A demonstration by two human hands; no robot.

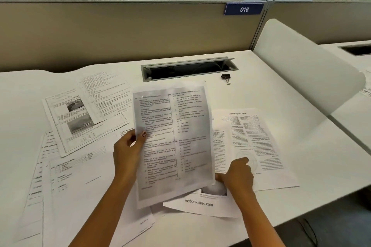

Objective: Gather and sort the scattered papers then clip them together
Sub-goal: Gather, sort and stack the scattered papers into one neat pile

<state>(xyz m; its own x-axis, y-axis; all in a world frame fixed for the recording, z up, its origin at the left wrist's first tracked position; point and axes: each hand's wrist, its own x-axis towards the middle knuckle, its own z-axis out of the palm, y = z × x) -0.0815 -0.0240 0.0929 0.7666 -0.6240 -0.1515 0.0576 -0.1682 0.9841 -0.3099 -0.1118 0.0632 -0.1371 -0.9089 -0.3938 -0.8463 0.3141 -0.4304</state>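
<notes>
My left hand (128, 154) pinches the left edge of a two-column printed sheet (174, 138) and holds it raised and tilted above the white desk (281, 130). My right hand (239, 176) rests at that sheet's lower right corner, its fingers touching a printed page (259, 136) that lies flat on the desk. Beneath the raised sheet lies a page marked "mebooksfree.com" (198, 204). Several more papers (80, 118) are scattered over the left half of the desk, overlapping each other. A black binder clip (226, 77) sits alone near the back of the desk.
An open cable slot (188, 69) is cut into the desk behind the papers. A beige partition (120, 32) with a blue "016" tag (244, 9) closes the back. A white curved divider (301, 70) stands on the right. The desk's front edge runs at lower right.
</notes>
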